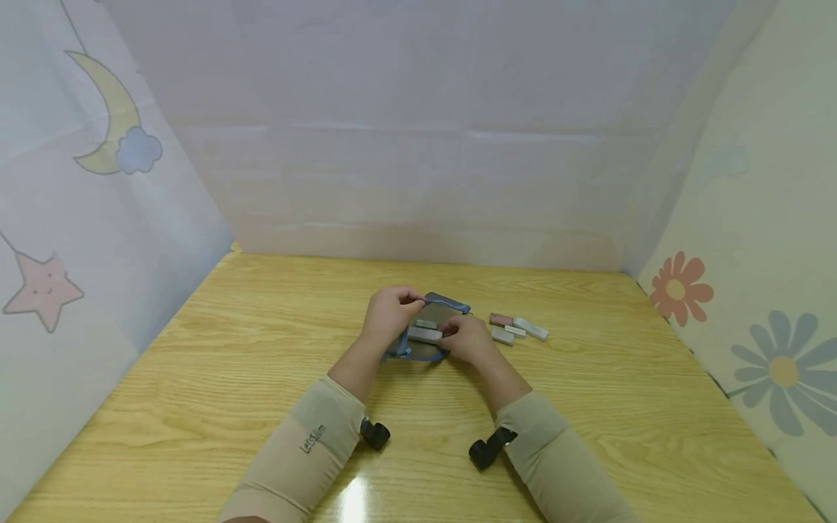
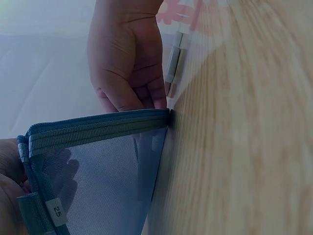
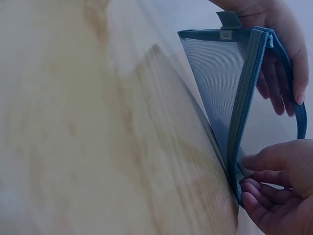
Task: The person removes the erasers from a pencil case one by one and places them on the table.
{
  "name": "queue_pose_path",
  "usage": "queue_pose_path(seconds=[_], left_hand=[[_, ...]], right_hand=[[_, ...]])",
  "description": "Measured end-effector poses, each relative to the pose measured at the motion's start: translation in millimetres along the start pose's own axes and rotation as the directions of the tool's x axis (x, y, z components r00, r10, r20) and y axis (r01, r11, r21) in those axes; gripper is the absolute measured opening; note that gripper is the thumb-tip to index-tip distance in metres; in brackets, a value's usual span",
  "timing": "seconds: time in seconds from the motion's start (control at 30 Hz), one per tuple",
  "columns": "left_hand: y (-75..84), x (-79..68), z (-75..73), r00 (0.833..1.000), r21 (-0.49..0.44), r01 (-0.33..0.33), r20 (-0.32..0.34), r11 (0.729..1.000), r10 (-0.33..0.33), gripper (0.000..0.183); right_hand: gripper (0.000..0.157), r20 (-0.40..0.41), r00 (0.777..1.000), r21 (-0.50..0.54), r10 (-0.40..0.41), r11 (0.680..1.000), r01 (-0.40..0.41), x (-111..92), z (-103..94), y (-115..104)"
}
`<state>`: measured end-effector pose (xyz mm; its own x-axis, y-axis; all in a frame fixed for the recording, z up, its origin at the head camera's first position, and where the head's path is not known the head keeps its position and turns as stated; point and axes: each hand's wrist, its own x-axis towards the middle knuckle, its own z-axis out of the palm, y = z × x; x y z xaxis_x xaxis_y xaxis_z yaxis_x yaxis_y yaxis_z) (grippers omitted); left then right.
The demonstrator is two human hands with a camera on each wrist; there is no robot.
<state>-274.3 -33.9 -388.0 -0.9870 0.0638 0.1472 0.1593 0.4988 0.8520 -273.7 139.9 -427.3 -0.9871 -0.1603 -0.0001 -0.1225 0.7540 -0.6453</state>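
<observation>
A blue-edged mesh zipper pouch (image 1: 439, 302) lies on the table with its mouth spread apart. My left hand (image 1: 387, 314) pinches its upper rim, and in the right wrist view that hand (image 3: 286, 58) reaches over the far edge of the pouch. Inside the mouth, my right hand (image 1: 467, 338) has its fingertips at the end of a long grey block (image 1: 423, 335), thumb and fingers closed together there. Behind it in the pouch lies a smaller greenish-grey block (image 1: 427, 324). Through the mesh (image 2: 98, 171) in the left wrist view, a long pale shape shows faintly below the right fingers.
Right of the pouch lie a reddish block (image 1: 500, 319), a long whitish block (image 1: 531, 329), a small white block (image 1: 515, 332) and a grey block (image 1: 502, 336). The wooden table (image 1: 261, 349) meets printed wall sheets (image 1: 405, 181) at the back and both sides.
</observation>
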Motion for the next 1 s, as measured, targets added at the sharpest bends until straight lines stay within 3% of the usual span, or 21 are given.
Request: queue_pose_path(seconds=[0.47, 0.73, 1.0], left_hand=[[0.1, 0.2, -2.3, 1.0, 0.004, 0.023, 0.003, 1.0, -0.023, 0.012], [0.4, -0.1, -1.1, 1.0, -0.001, 0.011, -0.013, 1.0, -0.011, 0.01], [0.7, 0.5, -1.7, 1.0, -0.009, 0.025, -0.01, 1.0, -0.025, 0.01]], right_hand=[[0.017, 0.057, 0.998, 0.081, 0.003, 0.997, -0.008, -5.1, -18.8, 1.1], [0.015, 0.031, 0.999, 0.062, -0.009, 0.998, 0.007, -6.9, -31.8, 9.9], [0.018, 0.05, 0.999, 0.127, 0.02, 0.992, -0.026, -10.0, -43.5, 16.5]])
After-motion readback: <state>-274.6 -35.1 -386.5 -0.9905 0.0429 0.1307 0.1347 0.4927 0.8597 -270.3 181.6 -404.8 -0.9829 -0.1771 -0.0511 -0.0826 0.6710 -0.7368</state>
